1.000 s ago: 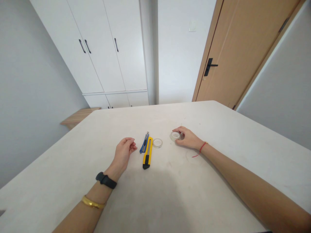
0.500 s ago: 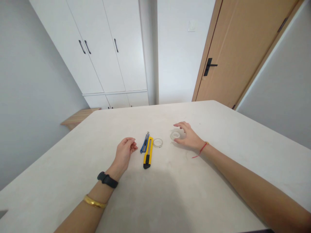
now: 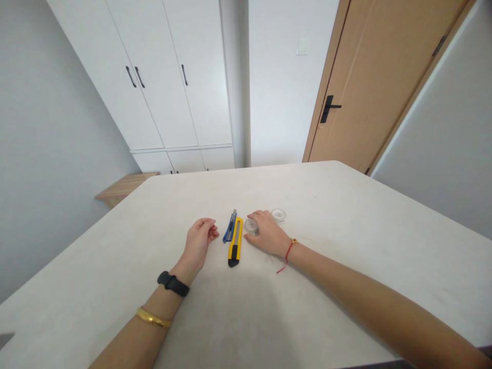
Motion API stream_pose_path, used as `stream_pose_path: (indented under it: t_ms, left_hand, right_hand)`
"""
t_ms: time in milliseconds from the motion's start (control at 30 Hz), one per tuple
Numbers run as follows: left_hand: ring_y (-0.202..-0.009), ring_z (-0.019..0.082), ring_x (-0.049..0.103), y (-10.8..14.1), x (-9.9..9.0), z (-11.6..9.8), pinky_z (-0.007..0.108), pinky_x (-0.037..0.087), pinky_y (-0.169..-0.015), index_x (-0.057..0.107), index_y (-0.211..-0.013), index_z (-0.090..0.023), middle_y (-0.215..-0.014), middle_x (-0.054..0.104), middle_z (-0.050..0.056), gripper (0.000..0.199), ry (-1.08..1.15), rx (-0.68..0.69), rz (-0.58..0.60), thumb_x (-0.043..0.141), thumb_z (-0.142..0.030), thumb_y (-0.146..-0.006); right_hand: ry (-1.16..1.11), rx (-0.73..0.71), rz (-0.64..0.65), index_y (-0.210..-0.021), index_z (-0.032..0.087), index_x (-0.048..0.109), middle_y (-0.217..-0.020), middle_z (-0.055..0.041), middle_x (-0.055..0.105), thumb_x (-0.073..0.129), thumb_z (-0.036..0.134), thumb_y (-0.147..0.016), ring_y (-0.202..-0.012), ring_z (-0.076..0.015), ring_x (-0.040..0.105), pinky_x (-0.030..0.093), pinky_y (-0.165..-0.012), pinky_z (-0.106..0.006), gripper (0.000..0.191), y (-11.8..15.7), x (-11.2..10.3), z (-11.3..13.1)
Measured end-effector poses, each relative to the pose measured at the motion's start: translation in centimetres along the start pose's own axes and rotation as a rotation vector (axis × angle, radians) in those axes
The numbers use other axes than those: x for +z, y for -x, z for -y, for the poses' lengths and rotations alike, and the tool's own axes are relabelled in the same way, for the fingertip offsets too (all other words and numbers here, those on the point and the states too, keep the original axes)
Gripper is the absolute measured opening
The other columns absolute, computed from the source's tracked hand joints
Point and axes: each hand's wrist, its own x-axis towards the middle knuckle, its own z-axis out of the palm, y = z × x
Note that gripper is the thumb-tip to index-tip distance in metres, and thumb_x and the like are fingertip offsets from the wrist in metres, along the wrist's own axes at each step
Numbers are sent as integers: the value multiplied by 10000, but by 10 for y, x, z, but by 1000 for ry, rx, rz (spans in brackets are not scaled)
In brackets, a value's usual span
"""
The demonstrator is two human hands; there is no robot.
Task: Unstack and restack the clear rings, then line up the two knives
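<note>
My right hand (image 3: pixel 267 231) has its thumb and fingers spread around a clear tape roll (image 3: pixel 251 226) that lies flat on the table; whether they touch it I cannot tell. A second clear tape roll (image 3: pixel 279 215) lies just beyond the back of that hand. My left hand (image 3: pixel 200 240) rests on the table with its fingers curled and pressed together, and what is in them, if anything, is hidden. Between the hands lie a blue utility knife (image 3: pixel 229 228) and a larger yellow utility knife (image 3: pixel 236 241), side by side.
The pale table (image 3: pixel 215 318) reaches back toward white cabinets (image 3: pixel 184 113). A wooden door (image 3: pixel 384 77) stands at the far right. At the far left, a low wooden surface (image 3: pixel 123 187) shows past the table edge.
My right hand has moved left, from around the right tape roll to around the left one. The right roll stays on the table. My left hand has hardly moved.
</note>
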Motion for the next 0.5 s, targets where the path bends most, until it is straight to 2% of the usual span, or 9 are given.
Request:
stream_pose_path:
  t_ms: [167, 267, 333, 400, 500]
  left_hand:
    - [-542, 104, 556, 0, -1, 0, 256, 473, -592, 595, -732, -143, -600, 589, -23, 256, 2, 1, 1, 725, -301, -577]
    - [-539, 102, 552, -1, -1, 0, 255, 474, -592, 592, -725, -143, -593, 586, -25, 268, 3, -3, 1, 731, -310, -568]
    - [-541, 103, 553, -1, -2, 0, 256, 476, -594, 588, -722, -144, -591, 587, -25, 271, 3, -7, 2, 732, -313, -567]
    - [-546, 104, 556, -1, -1, 0, 255, 475, -595, 589, -727, -144, -592, 590, -25, 270, 1, -8, 3, 730, -310, -567]
    - [-544, 103, 554, 0, -1, 0, 251, 472, -593, 592, -732, -144, -586, 589, -27, 269, -3, -10, 1, 725, -305, -563]
  right_hand:
    - [31, 12, 3, -1109, 119, 611, -1079, -153, 634, 641, 259, -791, -1042, -282, 537, 428, -952, -429, 348, 2, 2, 3]
    - [-40, -21, -32, -1105, 123, 615, -1084, -137, 650, 650, 209, -771, -1039, -259, 557, 435, -950, -412, 347, -1, -8, -3]
    - [-121, -8, -75, -1105, 141, 617, -1081, -119, 659, 681, 219, -741, -999, -238, 582, 460, -911, -397, 377, -4, -22, -16]
    - [-191, 73, -113, -1090, 158, 626, -1040, -92, 671, 699, 225, -717, -907, -208, 611, 492, -830, -362, 387, -5, -38, -36]
    - [-251, 185, -98, -1086, 149, 633, -1000, -75, 680, 715, 204, -672, -833, -184, 624, 505, -765, -329, 426, -2, -55, -68]
